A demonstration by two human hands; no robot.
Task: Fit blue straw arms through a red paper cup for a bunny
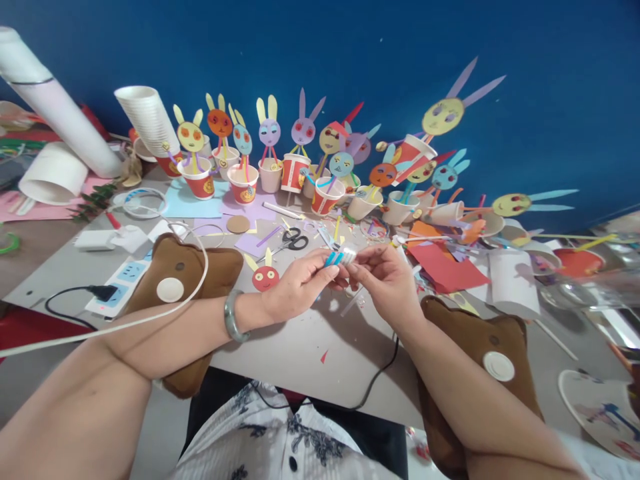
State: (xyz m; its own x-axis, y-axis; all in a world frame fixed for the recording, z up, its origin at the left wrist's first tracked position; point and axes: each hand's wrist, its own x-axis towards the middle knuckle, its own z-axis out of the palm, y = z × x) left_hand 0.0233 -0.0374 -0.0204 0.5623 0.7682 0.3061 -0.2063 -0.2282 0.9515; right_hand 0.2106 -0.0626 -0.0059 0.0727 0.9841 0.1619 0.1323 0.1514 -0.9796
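Both hands meet over the table in the middle of the view. My left hand [300, 283] pinches a small blue-and-white striped piece [338, 258] between thumb and fingers; its exact kind is unclear. From the other side, the fingers of my right hand [390, 280] close on the white end of that piece. Just left of my left hand lies a red paper rabbit face [265, 277] with pale yellow ears. Black-handled scissors [294, 239] rest behind it. A thin, pale strip [353, 301] shows below the fingers.
Paper cups [199, 181] with rabbit figures line the blue wall. A leaning cup stack [147, 120] stands at left, near a power strip [117, 283] and a white cable [205, 267]. Brown cushions [200, 267] lie under both forearms. Red paper [450, 267] lies at right.
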